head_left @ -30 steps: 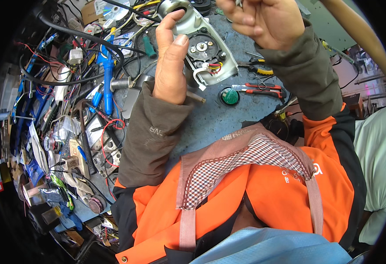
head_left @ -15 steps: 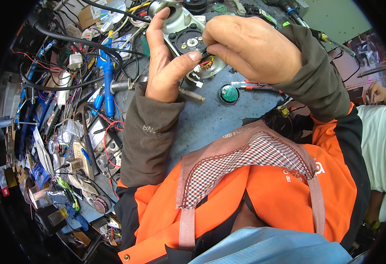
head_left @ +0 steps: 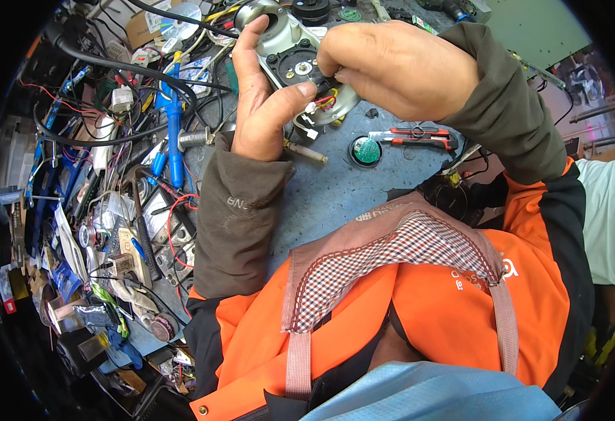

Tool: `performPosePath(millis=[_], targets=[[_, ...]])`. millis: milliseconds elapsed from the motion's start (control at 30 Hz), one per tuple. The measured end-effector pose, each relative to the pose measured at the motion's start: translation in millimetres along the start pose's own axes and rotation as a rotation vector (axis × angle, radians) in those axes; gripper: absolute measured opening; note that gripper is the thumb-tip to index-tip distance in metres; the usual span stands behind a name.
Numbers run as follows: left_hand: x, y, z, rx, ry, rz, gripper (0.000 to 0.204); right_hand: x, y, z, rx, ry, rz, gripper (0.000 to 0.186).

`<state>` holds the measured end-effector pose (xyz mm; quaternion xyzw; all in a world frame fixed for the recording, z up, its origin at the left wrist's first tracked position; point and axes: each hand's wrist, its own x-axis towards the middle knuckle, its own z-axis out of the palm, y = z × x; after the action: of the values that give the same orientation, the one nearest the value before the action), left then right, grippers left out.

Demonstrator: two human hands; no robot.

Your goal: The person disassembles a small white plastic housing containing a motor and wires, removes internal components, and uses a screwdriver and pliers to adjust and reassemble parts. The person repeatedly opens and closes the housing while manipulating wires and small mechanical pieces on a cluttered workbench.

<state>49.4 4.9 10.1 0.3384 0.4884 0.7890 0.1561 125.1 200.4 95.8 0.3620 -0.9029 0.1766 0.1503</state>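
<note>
A pale grey metal motor housing (head_left: 288, 36) with a round black plate and a shiny hub (head_left: 302, 68) lies tilted at the far middle of the bench. My left hand (head_left: 260, 116) grips its left and near side, index finger stretched along the edge, thumb on the near rim. At its right edge my right hand (head_left: 402, 74) is closed, thumb and fingertips pinched together close to the black plate. What they hold, if anything, is hidden. Short red and yellow wires (head_left: 327, 99) and a white connector (head_left: 312, 133) hang from the housing's near side.
Near the housing lie a small round black tin (head_left: 365, 151) with green contents, a red-and-black utility knife (head_left: 420, 136) and a pale rod (head_left: 306, 151). Cables, a blue tool (head_left: 173, 133) and heaped parts crowd the left. Another person's pale clothing (head_left: 605, 217) shows at right.
My right hand has shifted slightly left and its forearm has risen, uncovering more of the utility knife. My left hand keeps its hold. The other person's hand at right has gone from view.
</note>
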Motion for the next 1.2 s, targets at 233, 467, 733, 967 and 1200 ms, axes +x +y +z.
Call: performPosePath(millis=[233,467,733,967,1200], targets=[[1,-1,-1,0.017,0.001,0.004,0.096,2,0,-4,-0.074,-0.062,0.044,0.015],[1,-1,-1,0.021,0.004,0.012,0.096,1,6,-3,0.048,-0.03,-0.003,0.013],[3,-2,-3,0.037,-0.002,0.034,0.094,1,5,-3,0.069,-0.013,0.014,0.011],[4,-6,-10,-0.058,-0.079,0.052,0.096,-3,13,8,1.604,0.52,0.759,0.015],[2,0,-4,-0.066,-0.097,0.036,0.12,21,-6,-6,0.404,0.098,0.437,0.023]])
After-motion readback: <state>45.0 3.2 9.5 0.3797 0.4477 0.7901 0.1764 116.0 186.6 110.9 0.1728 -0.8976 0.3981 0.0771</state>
